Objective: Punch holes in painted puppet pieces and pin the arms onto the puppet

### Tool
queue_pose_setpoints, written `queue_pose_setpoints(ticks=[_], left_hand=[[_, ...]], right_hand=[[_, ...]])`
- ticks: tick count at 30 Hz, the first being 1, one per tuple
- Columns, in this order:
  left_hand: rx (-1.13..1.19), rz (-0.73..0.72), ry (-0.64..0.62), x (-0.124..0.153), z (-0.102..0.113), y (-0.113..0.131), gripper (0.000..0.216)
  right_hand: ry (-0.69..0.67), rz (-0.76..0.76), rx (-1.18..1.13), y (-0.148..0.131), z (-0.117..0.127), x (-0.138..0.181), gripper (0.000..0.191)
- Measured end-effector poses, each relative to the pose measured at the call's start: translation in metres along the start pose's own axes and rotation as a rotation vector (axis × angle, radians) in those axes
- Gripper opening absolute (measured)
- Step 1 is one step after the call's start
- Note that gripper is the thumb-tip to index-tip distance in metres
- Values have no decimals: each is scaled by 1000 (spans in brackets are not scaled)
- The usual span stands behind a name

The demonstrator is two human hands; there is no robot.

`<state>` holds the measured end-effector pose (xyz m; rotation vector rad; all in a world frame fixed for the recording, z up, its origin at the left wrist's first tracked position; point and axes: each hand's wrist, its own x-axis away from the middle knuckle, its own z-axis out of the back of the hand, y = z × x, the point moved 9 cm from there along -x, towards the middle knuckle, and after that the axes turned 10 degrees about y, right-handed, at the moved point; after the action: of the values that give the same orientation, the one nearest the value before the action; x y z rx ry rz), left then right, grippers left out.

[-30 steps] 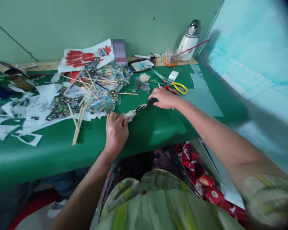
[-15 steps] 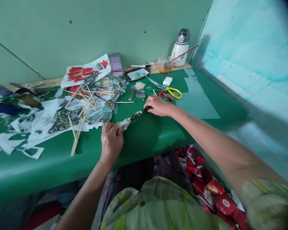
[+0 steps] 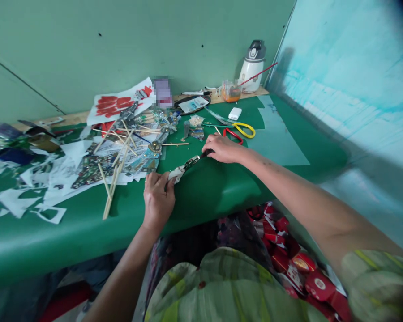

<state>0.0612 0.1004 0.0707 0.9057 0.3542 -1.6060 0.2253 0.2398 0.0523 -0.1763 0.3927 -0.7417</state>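
Observation:
My left hand (image 3: 159, 197) is closed, thumb and fingers pinching the white end of a small narrow piece (image 3: 177, 172) with a black, white and shiny pattern. The piece points up to the right above the green table cover. At its far end my right hand (image 3: 221, 148) has its fingers pressed together on a slim dark thing (image 3: 206, 153). Whether that is a tool or part of the same piece I cannot tell. Scissors (image 3: 243, 130) with red and yellow handles lie just beyond my right hand.
Left of my hands lie wooden sticks (image 3: 113, 188), paper scraps (image 3: 18, 203) and beaded, glittery pieces (image 3: 90, 172). At the back stand a white bottle (image 3: 250, 76) and a clear cup (image 3: 231, 91) with orange contents. Red packets (image 3: 302, 264) are heaped below the table's front edge.
Both hands keep their hold, nearly still. The whole view has shifted slightly, so the table things and my left hand appear a little farther right.

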Motion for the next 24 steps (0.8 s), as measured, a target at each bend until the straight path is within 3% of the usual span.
queue_pose_setpoints(ticks=[16,24], left_hand=[[17,7,5,0,0,-1,23],[32,29,-4,1,-1,-2,23]], right_hand=[[18,-5,31,-3,4,1,25],[5,64,40,-5,4,0,27]])
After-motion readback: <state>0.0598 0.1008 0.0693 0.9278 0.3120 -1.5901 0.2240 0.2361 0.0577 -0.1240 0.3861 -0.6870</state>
